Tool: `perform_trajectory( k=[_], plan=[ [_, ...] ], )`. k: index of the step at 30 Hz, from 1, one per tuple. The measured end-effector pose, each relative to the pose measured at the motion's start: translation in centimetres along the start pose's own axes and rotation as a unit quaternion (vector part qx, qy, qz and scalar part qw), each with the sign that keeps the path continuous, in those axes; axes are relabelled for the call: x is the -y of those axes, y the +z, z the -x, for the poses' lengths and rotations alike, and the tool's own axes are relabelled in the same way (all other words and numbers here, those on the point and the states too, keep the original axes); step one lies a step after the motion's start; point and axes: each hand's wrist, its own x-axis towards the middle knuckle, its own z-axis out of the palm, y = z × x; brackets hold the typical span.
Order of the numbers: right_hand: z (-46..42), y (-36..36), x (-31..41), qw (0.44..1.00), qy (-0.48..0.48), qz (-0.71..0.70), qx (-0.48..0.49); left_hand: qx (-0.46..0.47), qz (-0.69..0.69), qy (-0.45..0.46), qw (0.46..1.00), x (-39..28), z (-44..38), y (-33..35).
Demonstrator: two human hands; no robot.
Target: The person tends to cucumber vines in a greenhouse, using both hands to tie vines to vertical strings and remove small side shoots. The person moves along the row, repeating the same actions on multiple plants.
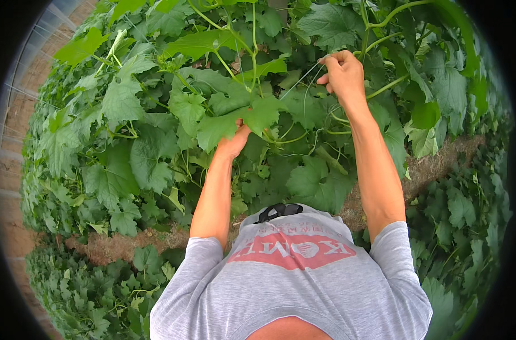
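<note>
My right hand (345, 76) is raised among the leaves at upper right. Thin pale twine (298, 80) is pinched between its thumb and fingers; one strand slants down left and another hangs loosely below. My left hand (233, 141) reaches beneath a broad green leaf (260, 117), which covers most of its fingers. Whether those fingers grip a stem or the string is hidden. Just above the left hand rises a light green vine stem (254, 51), with a second thin string (239, 57) close beside it.
Dense lobed leaves (113, 170) spread across the row before me. A strip of bare brown soil (126, 245) runs between this row and more low plants (92, 293) behind. Along the far left are clear plastic sheeting (18, 80) and thin wires. Curling tendrils (315, 142) hang between my hands.
</note>
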Motion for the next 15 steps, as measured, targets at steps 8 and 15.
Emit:
perform_trajectory(
  k=[8,15],
  plan=[
    [1.2,0.6,1.2,0.943,-0.164,0.228,0.179,-0.012,-0.188,0.101,0.977,-0.6,-0.4,-0.4],
    [0.1,5.0,-1.1,0.938,-0.046,0.072,0.337,-0.081,0.177,-0.074,0.978,-0.5,2.0,1.9]
  ],
)
